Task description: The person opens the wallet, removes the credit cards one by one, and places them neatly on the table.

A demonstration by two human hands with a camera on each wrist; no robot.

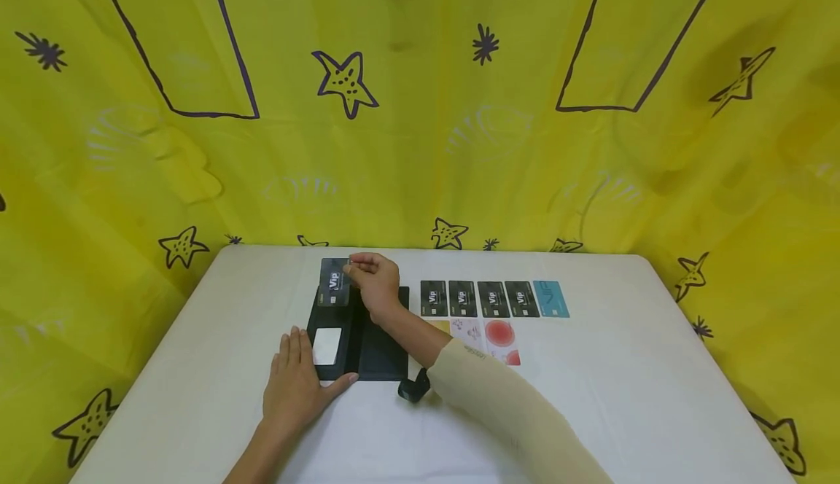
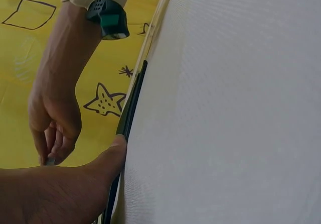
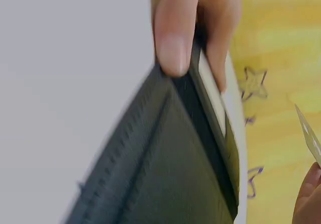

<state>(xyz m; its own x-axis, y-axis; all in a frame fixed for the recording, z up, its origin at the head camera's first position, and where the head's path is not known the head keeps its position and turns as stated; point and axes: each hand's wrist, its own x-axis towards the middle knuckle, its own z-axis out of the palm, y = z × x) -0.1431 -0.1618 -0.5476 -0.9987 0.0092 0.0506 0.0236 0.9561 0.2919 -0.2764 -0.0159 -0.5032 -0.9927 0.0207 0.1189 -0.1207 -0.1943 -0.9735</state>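
Observation:
An open black wallet lies on the table with a white window in its left half. My right hand pinches a black Vip card by its upper right corner. The card overlaps the wallet's upper left part; whether its lower edge sits in a slot I cannot tell. My left hand rests at the wallet's lower left corner, fingers straight along the left side and thumb on the bottom edge. In the right wrist view, the left thumb presses the wallet's near edge, and the right hand holds the card.
Right of the wallet lie several black Vip cards and a blue card in a row. Below them are a floral card and a red-and-pink card, partly behind the right forearm. A yellow curtain hangs behind the white table.

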